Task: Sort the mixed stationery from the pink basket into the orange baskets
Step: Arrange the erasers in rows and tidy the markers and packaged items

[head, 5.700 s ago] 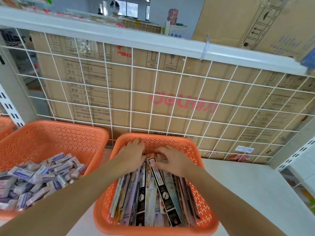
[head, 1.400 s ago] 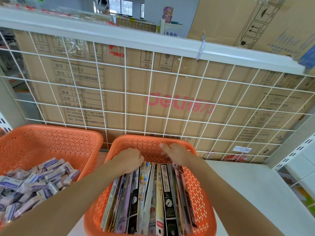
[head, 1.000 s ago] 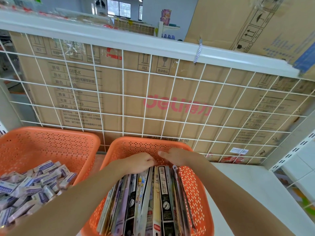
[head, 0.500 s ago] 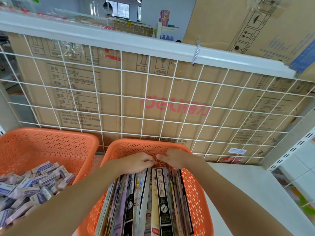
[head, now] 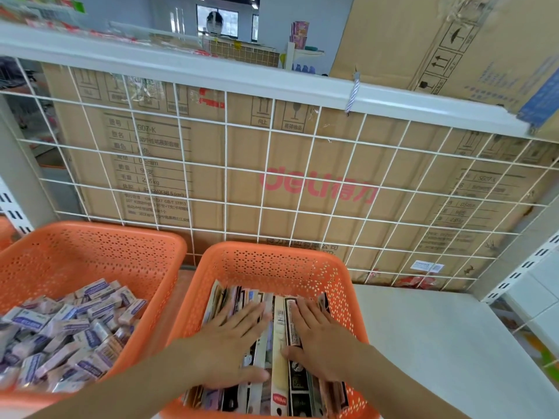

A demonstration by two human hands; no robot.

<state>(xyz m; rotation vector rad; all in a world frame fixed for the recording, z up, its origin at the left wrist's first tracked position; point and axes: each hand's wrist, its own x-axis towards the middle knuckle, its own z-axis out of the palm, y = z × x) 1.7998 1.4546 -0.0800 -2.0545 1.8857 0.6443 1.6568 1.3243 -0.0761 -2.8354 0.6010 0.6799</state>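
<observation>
Both hands are now lying further back along the packs than half a second ago and are no longer curling over the far ends. Here the left hand [head: 233,343] and the right hand [head: 322,340] are resting flat, fingers straight and gripping nothing, pressing on the long flat packs [head: 279,316] filling the orange basket [head: 272,249]. These packs are lying side by side directly beneath both palms, their long axes running away from the person toward the wire grid [head: 272,176]; neither hand is sitting nearer. On the left, a second orange basket [head: 90,234] is holding small boxes [head: 75,328]. No pink basket is showing, so its direction cannot be told.
</observation>
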